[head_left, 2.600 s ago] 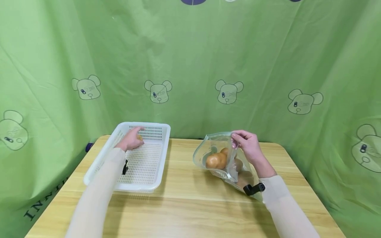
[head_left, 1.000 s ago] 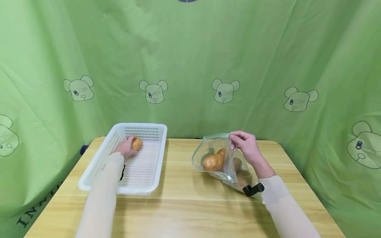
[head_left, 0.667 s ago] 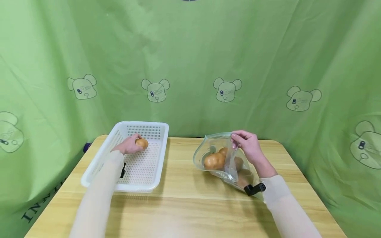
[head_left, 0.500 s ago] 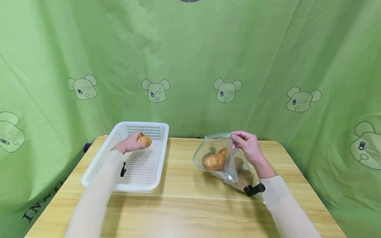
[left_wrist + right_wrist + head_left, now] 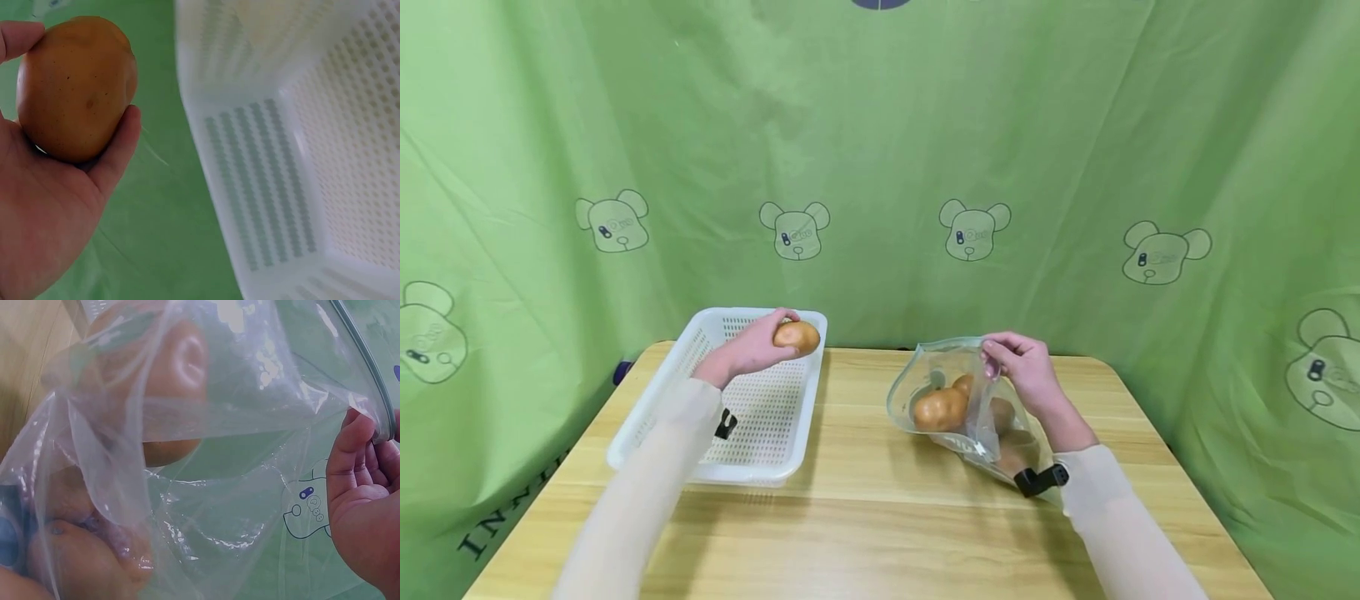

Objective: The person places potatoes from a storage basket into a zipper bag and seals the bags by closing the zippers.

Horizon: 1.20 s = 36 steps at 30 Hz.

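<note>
A smooth brown potato point(image 5: 797, 337) is gripped between the thumb and fingers of my left hand point(image 5: 752, 346), above the right rim of the white plastic basket point(image 5: 808, 408). The left wrist view shows the same potato point(image 5: 78, 90) clasped from both sides, outside the basket wall point(image 5: 262, 187). My right hand point(image 5: 1026, 367) pinches the rim of a clear zip bag point(image 5: 951, 350), whose mouth gapes toward the left. Inside the bag lie several potatoes point(image 5: 940, 408). In the right wrist view, the bag's zip edge point(image 5: 365, 356) runs into the fingers of my right hand point(image 5: 369, 494).
Both the basket and the bag stand on a light wooden table point(image 5: 865, 517), with bare wood between them. Behind and beside it hangs a green curtain point(image 5: 880, 150) printed with bear heads. A black wrist camera point(image 5: 1040, 479) sits by the right sleeve, close to the bag.
My left hand has taken hold of the potato in the basket, then lifted it up and to the right over the rim. The right hand and bag have stayed in place.
</note>
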Each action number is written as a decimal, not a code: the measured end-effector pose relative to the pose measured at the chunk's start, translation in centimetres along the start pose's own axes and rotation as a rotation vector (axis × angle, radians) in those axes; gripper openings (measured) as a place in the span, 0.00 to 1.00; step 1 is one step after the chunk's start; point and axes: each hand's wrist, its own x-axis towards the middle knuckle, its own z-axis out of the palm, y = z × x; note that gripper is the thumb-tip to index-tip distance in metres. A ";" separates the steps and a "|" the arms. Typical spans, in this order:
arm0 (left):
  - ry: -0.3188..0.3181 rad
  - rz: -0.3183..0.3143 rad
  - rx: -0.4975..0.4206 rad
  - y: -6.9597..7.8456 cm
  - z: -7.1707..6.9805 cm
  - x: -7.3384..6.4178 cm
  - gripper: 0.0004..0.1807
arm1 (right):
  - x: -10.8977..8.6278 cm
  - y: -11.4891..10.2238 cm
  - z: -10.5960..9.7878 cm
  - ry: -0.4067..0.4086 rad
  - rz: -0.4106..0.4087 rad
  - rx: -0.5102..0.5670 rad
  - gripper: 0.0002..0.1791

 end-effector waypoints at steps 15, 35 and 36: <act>-0.017 0.218 0.013 7.1 4.3 -0.7 0.34 | -0.2 -0.2 -0.1 0.007 0.005 0.003 0.06; -0.038 0.363 -0.043 14.3 12.7 1.3 0.34 | 0.1 -0.9 0.0 0.017 0.010 -0.037 0.07; -0.033 0.353 -0.047 14.4 13.0 1.5 0.34 | 0.2 -1.0 0.0 0.015 0.010 -0.041 0.08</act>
